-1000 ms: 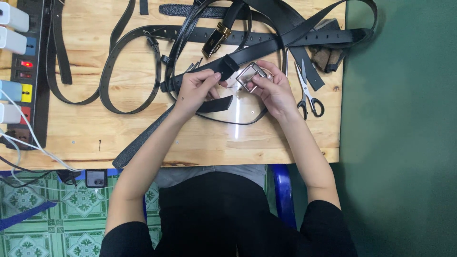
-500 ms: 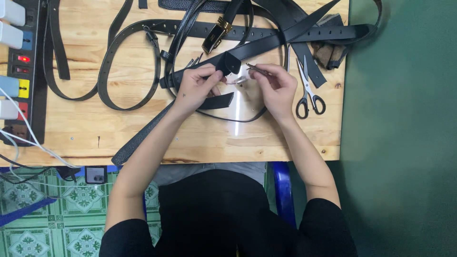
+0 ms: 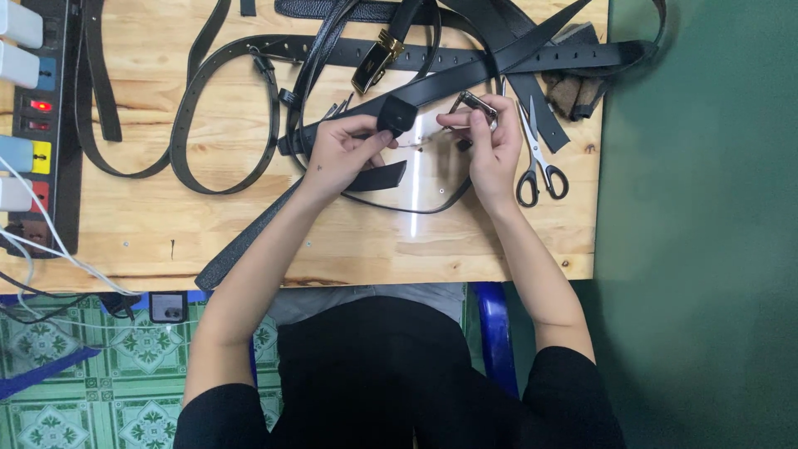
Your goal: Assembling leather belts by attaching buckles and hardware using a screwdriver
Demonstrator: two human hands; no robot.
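Wooden tabletop point(image 3: 349, 241), pale and knotty, set against a green wall and above patterned green floor tiles.

Nearest: left hand point(image 3: 339, 151) pinched shut on the cut end of a black belt strap point(image 3: 396, 115), thumb and forefinger clamped just behind the squared tip. Right hand point(image 3: 490, 141) closed around a small silver buckle point(image 3: 475, 103), fingertips gripping its metal frame, held level with and just beside the strap end, a narrow gap between the two. Under both hands, a clear plastic sheet point(image 3: 432, 179), glossy, catching a streak of light.

Just right of the right-hand fingers: scissors point(image 3: 539, 158), steel blades, black loop handles, lying flat. Beyond the fingers: a tangle of more belts point(image 3: 249, 100), smooth black leather, punched with holes, some looped, one carrying a gold-toned buckle point(image 3: 374, 62). Far left of the left hand: a black power strip point(image 3: 37, 125) with plugs and white cables.

Likely trouble: buckle slipping out of the fingertips, being small, hard and smooth; strap tip twisting or missing the frame because limp leather bends; the trailing strap snagging the neighbouring loops and dragging them; the right wrist brushing the scissors so close by.
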